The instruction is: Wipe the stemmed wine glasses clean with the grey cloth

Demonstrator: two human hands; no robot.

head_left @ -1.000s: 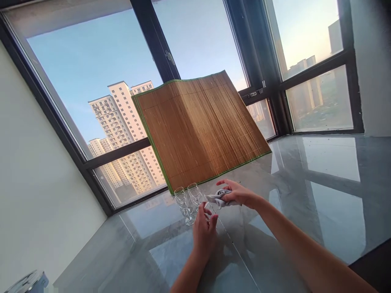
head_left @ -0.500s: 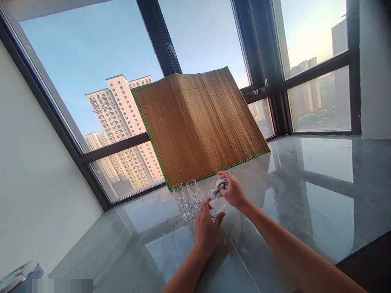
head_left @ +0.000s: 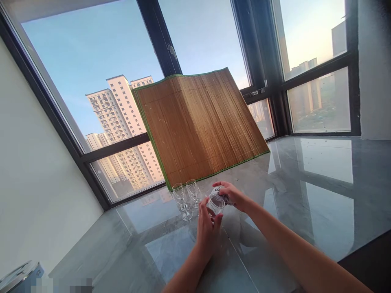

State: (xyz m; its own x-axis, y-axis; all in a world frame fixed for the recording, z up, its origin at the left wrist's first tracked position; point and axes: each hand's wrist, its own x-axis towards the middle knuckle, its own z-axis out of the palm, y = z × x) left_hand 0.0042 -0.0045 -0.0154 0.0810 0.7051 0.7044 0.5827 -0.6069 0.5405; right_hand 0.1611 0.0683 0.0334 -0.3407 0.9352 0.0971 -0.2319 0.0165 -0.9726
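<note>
A clear drinking glass (head_left: 217, 202) is in my left hand (head_left: 207, 228), its fingers and thumb curled around the near side. The rim faces up toward me, and the base is hidden behind my fingers. My right hand (head_left: 234, 196) grips a bunched whitish-grey cloth (head_left: 227, 199) and presses it against the far right side of the same glass. Just left of my hands, several clear stemmed glasses (head_left: 179, 197) stand close together on the grey glossy counter (head_left: 165, 260).
Behind the glasses a brown bamboo mat (head_left: 198, 126) with green edging leans against the dark-framed window (head_left: 131, 142). A metallic-rimmed round object (head_left: 23, 274) sits at the lower left corner, partly cut off. White wall (head_left: 30, 162) borders the left side.
My left hand has closed around the glass, which is now turned with its rim up. My right hand has come down with the cloth to the glass. The standing glasses have not moved.
</note>
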